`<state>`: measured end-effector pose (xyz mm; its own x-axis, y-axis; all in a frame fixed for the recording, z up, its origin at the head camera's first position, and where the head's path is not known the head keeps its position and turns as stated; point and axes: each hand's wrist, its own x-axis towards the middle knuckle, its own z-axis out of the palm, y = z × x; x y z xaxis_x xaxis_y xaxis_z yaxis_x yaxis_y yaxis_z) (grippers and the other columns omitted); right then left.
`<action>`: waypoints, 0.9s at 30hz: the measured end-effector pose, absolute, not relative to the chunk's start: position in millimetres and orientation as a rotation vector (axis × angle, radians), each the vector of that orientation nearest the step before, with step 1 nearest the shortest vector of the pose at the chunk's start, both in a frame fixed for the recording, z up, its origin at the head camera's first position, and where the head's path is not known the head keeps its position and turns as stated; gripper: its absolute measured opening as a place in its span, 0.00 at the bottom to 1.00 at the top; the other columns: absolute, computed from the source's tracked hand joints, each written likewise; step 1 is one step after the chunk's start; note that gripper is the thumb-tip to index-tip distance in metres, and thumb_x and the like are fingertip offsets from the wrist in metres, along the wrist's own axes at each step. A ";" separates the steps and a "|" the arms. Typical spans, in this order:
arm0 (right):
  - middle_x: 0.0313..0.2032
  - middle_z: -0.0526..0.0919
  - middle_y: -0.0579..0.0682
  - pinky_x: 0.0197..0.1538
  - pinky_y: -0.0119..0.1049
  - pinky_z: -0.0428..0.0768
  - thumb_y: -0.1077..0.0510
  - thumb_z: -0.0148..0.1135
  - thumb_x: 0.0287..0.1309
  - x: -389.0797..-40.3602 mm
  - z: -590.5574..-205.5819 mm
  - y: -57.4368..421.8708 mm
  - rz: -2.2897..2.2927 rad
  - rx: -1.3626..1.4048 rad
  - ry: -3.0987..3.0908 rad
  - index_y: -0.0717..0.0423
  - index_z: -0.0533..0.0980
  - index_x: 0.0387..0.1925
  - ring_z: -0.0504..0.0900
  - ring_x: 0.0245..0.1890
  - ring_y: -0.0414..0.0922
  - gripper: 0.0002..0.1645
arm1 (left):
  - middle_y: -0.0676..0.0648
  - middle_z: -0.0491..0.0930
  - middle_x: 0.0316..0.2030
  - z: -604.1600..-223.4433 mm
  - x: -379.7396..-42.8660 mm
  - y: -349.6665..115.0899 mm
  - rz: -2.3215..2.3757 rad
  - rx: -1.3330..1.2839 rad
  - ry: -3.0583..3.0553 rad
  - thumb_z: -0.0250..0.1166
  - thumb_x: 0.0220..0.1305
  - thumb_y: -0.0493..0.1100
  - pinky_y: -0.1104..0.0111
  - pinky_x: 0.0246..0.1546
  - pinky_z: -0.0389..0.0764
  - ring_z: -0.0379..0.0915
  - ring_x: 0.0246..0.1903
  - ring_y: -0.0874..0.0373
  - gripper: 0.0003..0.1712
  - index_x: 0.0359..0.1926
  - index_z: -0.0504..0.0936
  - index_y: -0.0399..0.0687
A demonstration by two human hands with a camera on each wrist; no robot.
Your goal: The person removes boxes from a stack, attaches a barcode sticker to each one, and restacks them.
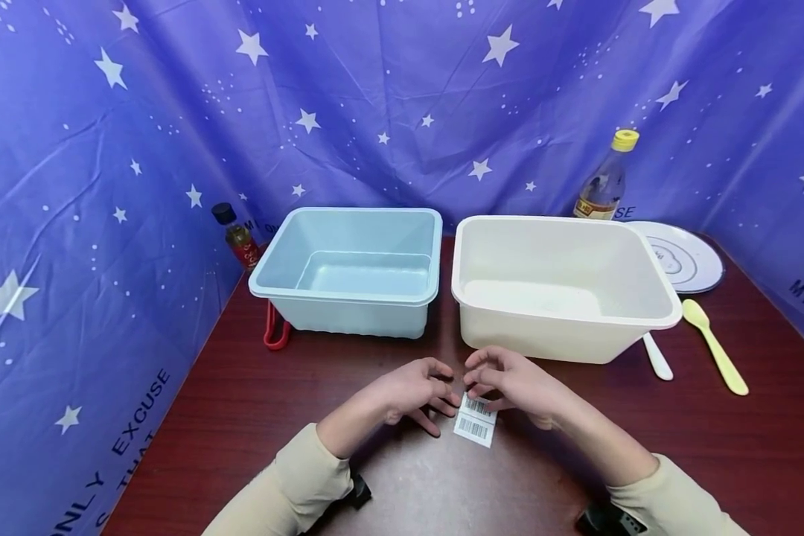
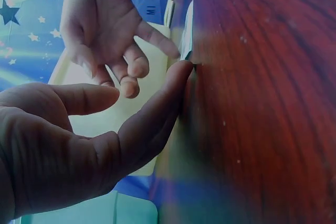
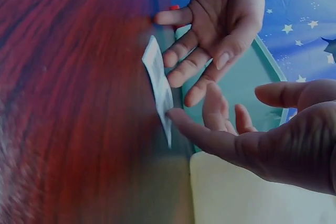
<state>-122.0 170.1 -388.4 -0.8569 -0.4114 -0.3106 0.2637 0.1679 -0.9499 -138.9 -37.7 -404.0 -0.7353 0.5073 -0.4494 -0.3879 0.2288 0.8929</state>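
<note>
A small white paper label (image 1: 474, 428) with printed barcodes lies on the dark red wooden table, slightly bent in the right wrist view. Just left of it is my left hand (image 1: 412, 391), its fingers spread and loosely bent around nothing. My right hand (image 1: 519, 383) hovers over the label's far right corner and hides part of it. One right fingertip (image 3: 176, 116) appears to touch the label or come very close; I cannot tell which. The palms face each other with a gap between them, and neither hand grips anything.
Beyond the hands stand a light blue bin (image 1: 348, 316) and a cream bin (image 1: 543, 335). A red handle-like object (image 1: 277, 339) and a small dark-capped bottle (image 1: 241, 242) are at left. Rightward are a yellow-capped bottle (image 1: 603, 182), a plate (image 1: 700, 260), a yellow spoon (image 1: 717, 350) and a white handle (image 1: 658, 359).
</note>
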 end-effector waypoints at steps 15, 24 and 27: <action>0.50 0.79 0.63 0.38 0.50 0.81 0.58 0.53 0.72 -117.2 -370.5 184.3 -1.603 -0.111 2.012 0.67 0.63 0.59 0.83 0.43 0.53 0.22 | 0.33 0.78 0.47 -405.1 -142.2 -30.9 1.721 0.107 1.779 0.57 0.67 0.30 0.52 0.36 0.86 0.79 0.48 0.43 0.24 0.62 0.64 0.31; 0.47 0.78 0.63 0.46 0.51 0.82 0.62 0.51 0.70 -121.9 -386.8 169.6 -1.803 -0.140 1.909 0.72 0.61 0.59 0.82 0.42 0.50 0.23 | 0.35 0.75 0.50 -408.9 -142.6 -28.3 1.784 0.094 1.784 0.57 0.66 0.27 0.53 0.38 0.86 0.77 0.46 0.46 0.23 0.61 0.66 0.32; 0.47 0.78 0.63 0.46 0.51 0.81 0.63 0.51 0.69 -123.3 -389.5 168.4 -1.814 -0.141 1.920 0.72 0.62 0.57 0.81 0.43 0.50 0.21 | 0.35 0.74 0.51 -409.7 -142.0 -29.1 1.796 0.115 1.838 0.61 0.63 0.27 0.58 0.38 0.85 0.76 0.44 0.48 0.24 0.59 0.68 0.32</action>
<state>-123.3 168.4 -389.5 -0.8738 -0.3993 -0.2775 0.2543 0.1112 -0.9607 -142.0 -29.1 -409.7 -0.8387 0.4353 -0.3273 -0.3173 0.0979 0.9433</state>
